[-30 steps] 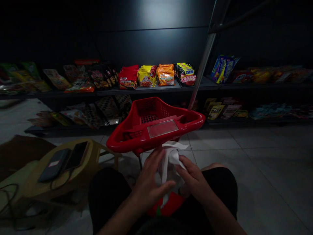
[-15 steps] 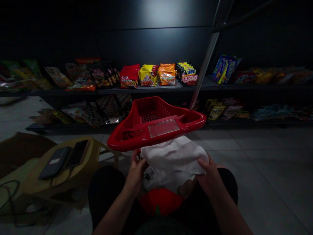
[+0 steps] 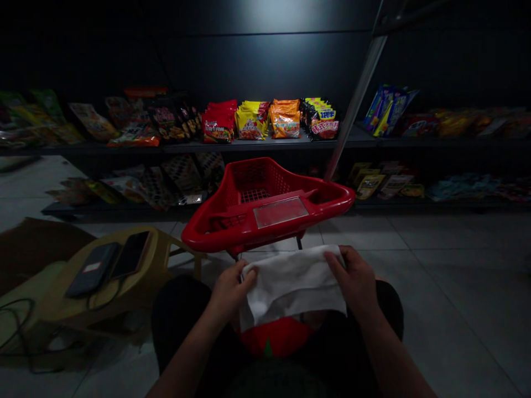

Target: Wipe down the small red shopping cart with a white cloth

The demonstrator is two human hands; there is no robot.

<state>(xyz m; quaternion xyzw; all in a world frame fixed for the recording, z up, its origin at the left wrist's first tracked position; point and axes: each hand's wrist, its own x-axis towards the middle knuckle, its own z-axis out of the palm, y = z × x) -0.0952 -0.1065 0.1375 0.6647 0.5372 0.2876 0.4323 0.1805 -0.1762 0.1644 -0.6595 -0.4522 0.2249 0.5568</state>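
A white cloth (image 3: pixel 296 282) is stretched between my two hands, above my lap and in front of the cart. My left hand (image 3: pixel 232 284) pinches its upper left corner between thumb and fingers. At the upper right, my right hand (image 3: pixel 354 276) grips the other corner, the thumb lying over the fabric. The cloth's lower edge hangs loose, partly covering a red patch (image 3: pixel 277 336) with a green point on my clothing. Just beyond the cloth stands a red shopping cart (image 3: pixel 267 218), its handle towards me; neither hand touches it.
Shelves (image 3: pixel 265 145) across the back carry noodle packets (image 3: pixel 251 120) and other snack bags. On the left, a yellow stool (image 3: pixel 155 249) holds a power bank (image 3: pixel 93 268) and a phone (image 3: pixel 131 254), with a cable hanging nearby. A metal pole (image 3: pixel 359 99) slants up behind the cart.
Both hands have raised the cloth's upper edge into a straighter line, and its lower part now hangs down towards my lap. My view has tilted slightly downward.
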